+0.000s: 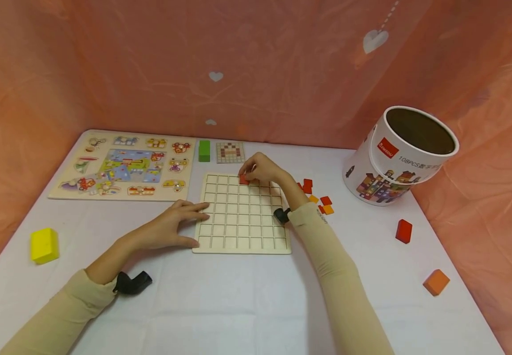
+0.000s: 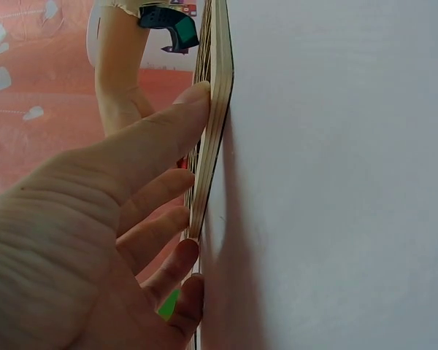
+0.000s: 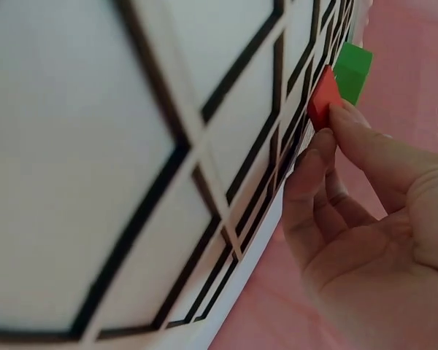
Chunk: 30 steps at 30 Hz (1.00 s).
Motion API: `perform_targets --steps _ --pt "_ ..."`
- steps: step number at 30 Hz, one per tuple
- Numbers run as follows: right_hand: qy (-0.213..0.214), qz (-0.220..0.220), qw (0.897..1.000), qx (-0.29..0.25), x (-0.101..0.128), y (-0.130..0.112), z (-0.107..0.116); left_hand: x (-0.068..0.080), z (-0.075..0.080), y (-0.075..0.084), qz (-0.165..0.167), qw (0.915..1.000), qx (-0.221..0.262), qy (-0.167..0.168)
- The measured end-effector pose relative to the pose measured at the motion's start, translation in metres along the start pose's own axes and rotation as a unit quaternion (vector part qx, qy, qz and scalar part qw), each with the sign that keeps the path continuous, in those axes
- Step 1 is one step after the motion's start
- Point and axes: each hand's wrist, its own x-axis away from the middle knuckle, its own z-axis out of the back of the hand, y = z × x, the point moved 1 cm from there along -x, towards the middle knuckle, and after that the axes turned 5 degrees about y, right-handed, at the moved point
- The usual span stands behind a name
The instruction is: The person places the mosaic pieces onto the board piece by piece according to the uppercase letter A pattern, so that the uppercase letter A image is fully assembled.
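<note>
A square wooden grid board [image 1: 237, 217] lies flat in the middle of the table. My right hand [image 1: 264, 168] pinches a small red square tile [image 1: 244, 180] between thumb and fingers at the board's far row; the right wrist view shows the tile [image 3: 324, 98] tilted against the grid. Whether it sits fully in a cell I cannot tell. My left hand [image 1: 171, 228] rests at the board's left edge with its fingers spread, the thumb touching the near left corner. Several loose red and orange tiles [image 1: 325, 200] lie right of the board, partly behind my right forearm.
Behind the board are a green block [image 1: 204, 151] and a small pattern card [image 1: 230, 153]. A picture puzzle board [image 1: 187, 172] lies at the back left, a white bucket [image 1: 373, 170] stands at the back right. Yellow [image 1: 45, 245], red [image 1: 404, 231] and orange [image 1: 436, 282] blocks lie toward the sides.
</note>
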Motion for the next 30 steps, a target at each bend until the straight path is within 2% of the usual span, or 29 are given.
perform_targets --steps 6,10,14,19,24,30 --pt "0.002 -0.012 1.0 0.006 -0.002 0.0 -0.003 0.0 0.0 -0.001 0.003 1.0 -0.001 0.002" --pt "0.015 -0.012 1.0 -0.006 0.008 0.003 0.003 0.001 -0.001 -0.001 0.004 1.0 0.004 0.003" --pt "0.054 -0.012 0.998 -0.02 0.03 0.019 0.025 0.0 -0.003 0.0 0.003 0.9999 0.01 0.0" --pt "0.092 -0.049 0.994 -0.036 0.068 0.049 0.061 -0.001 -0.003 0.001 0.004 1.0 0.009 -0.002" --pt "0.08 -0.094 0.992 -0.027 0.096 0.076 0.084 0.0 -0.003 0.001 0.009 0.9999 0.004 0.0" --pt "0.054 -0.101 0.993 -0.022 0.108 0.089 0.091 0.0 -0.002 0.001 0.01 0.9999 0.004 0.0"
